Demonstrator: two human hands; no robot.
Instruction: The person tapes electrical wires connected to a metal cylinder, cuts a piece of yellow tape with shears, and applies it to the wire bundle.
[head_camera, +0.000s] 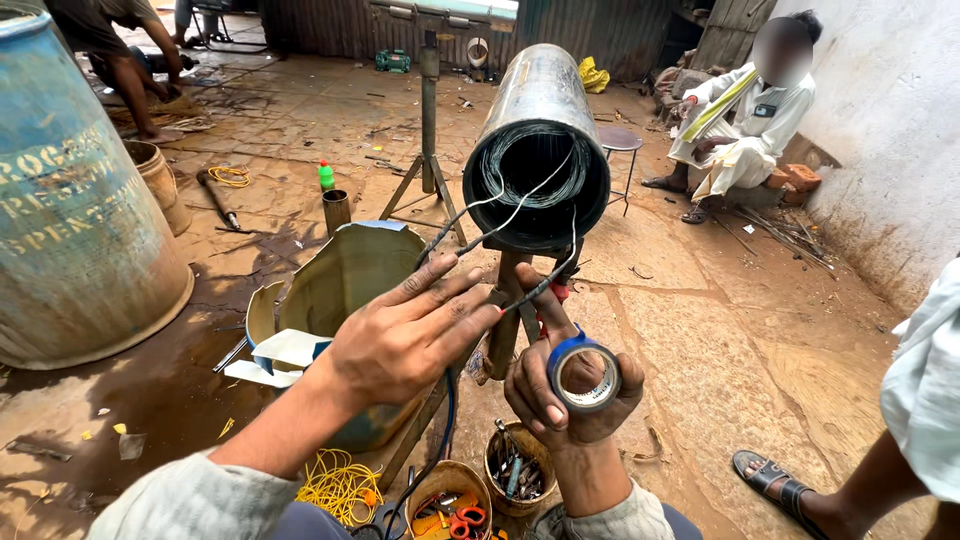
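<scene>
Hands hold wires (500, 215) and blue tape roll (584, 373) below steel tube (540, 150).

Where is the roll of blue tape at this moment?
In the head view, the roll of blue tape sits low and right of centre, held in the right hand, just below the metal cylinder and beside the left hand.

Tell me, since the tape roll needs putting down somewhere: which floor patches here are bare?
Bare stone floor lies right of the metal cylinder, between the seated person and the sandalled foot. Crowded: below both hands, the small tins, yellow wire, cut drum.
</scene>
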